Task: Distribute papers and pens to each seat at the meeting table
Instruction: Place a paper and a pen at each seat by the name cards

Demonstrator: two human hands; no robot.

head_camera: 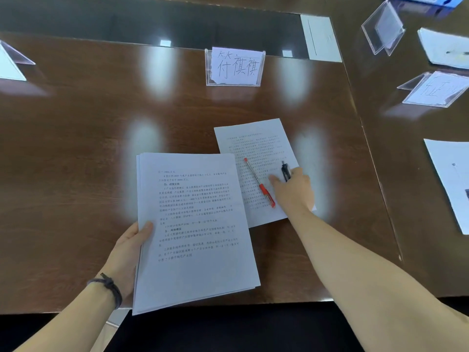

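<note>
My left hand [128,250] grips a stack of printed papers [193,229] by its left edge, thumb on top, held just above the brown meeting table [76,138]. To the right a single printed sheet [256,148] lies flat on the table in front of a clear name card holder [234,66]. A red pen [260,183] lies diagonally on that sheet. My right hand [294,191] rests on the sheet beside the red pen and holds a black pen [285,171] between its fingers, tip pointing away from me.
More name card holders stand at the right [383,29], [436,90] and far left [12,62]. Other sheets lie at the right edge [451,179], upper right [444,48] and back [321,38]. A blue box [431,1] sits at the top right corner.
</note>
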